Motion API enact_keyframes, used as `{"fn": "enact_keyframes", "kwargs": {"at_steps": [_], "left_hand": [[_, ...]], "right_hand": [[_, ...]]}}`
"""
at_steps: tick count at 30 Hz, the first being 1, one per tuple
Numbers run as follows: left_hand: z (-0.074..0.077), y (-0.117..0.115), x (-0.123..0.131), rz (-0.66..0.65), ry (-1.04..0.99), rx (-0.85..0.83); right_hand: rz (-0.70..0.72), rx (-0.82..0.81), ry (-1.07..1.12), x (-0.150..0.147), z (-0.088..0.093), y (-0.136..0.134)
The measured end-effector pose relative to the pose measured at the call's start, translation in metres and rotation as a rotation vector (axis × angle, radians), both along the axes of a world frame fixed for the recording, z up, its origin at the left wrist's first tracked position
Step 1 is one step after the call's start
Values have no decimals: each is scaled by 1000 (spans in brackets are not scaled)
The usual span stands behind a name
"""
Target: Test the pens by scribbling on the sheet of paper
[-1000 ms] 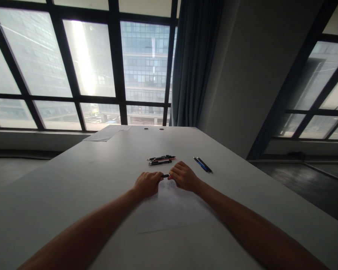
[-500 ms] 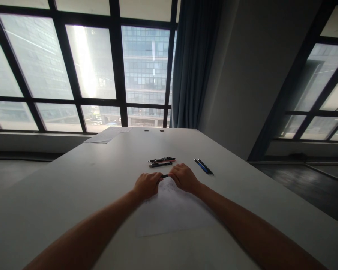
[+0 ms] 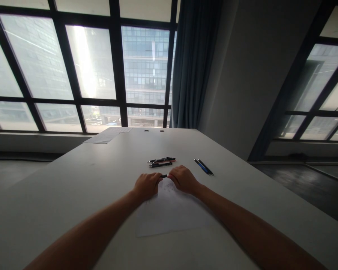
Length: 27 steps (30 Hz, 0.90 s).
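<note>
Between my two hands a dark pen [image 3: 164,176] lies crosswise, its middle showing in the gap. My left hand [image 3: 147,185] has its fingers closed round the left end, and my right hand [image 3: 183,179] is closed on the right end. Both ends of the pen are hidden by my fingers. Under and just in front of my hands is a white sheet of paper [image 3: 171,215] with faint dark marks near its top. A small pile of black pens [image 3: 161,162] lies just beyond my hands. To the right of my right hand rest a blue pen [image 3: 202,166] and a black pen [image 3: 206,167].
All of this is on a long white table [image 3: 87,187]. More paper sheets [image 3: 104,135] lie at its far left corner, and two dark round spots sit near the far edge. A blue curtain [image 3: 191,67] and tall windows stand behind.
My right hand has shifted very slightly, and a light band now shows on the pen beside its fingers. My left hand and the other pens stay where they were.
</note>
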<state>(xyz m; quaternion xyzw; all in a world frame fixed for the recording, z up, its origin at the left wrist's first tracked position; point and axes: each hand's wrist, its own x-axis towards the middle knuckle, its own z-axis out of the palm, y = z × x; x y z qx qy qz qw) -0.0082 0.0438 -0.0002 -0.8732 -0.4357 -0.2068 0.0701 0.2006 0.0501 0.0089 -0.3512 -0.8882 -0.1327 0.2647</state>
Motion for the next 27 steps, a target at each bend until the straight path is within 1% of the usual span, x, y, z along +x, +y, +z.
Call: {"fn": "enact_keyframes", "kwargs": {"at_steps": [4,9,27], "left_hand": [[0,0,0,6,-15,-8],[0,0,0,1,-29,-8],[0,0,-1,-10,-14,-13]], "right_hand": [[10,31,19,0,0,-1],[9,26,35,-1,2,-3],[-34,17,-48,-2,4,-4]]}}
